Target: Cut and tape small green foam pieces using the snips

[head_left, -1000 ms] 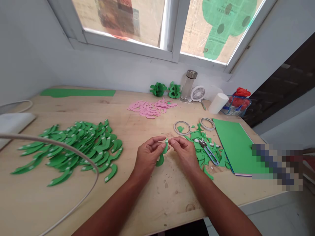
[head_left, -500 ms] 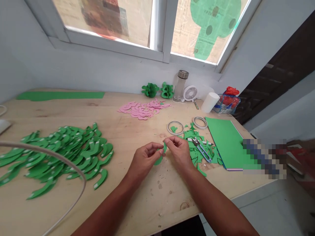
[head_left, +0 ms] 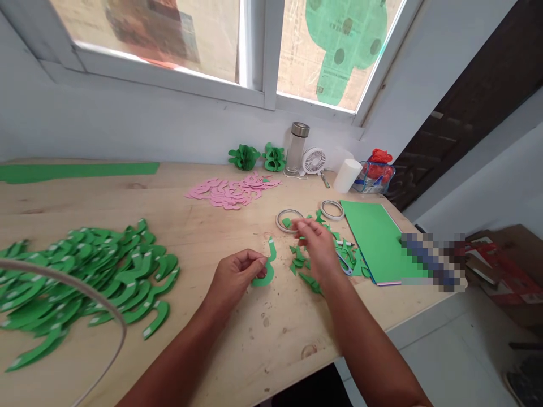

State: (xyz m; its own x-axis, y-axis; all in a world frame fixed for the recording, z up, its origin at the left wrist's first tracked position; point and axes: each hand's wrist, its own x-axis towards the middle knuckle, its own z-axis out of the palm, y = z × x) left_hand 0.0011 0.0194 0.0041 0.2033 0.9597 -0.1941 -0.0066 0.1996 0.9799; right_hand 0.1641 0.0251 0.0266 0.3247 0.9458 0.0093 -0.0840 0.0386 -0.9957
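My left hand (head_left: 236,275) pinches a green curved paper cutout (head_left: 266,269) just above the wooden table (head_left: 237,339). The cutout has a small white tab at its upper end. My right hand (head_left: 317,247) hovers to the right with fingers apart, holding nothing, above a heap of green paper scraps (head_left: 303,265) and beside a tape ring (head_left: 288,220). Scissors (head_left: 344,263) with blue handles lie partly hidden behind that hand.
A large pile of green cutouts (head_left: 93,277) lies at left, pink cutouts (head_left: 231,191) at the back. A second tape ring (head_left: 331,210), green sheets (head_left: 373,237), a bottle (head_left: 297,148), a small fan (head_left: 314,160) and a white hoop (head_left: 76,294) are also here.
My right hand has let go of the green cutout and moved right and away over the scraps. The left hand keeps the cutout. The view has shifted right.
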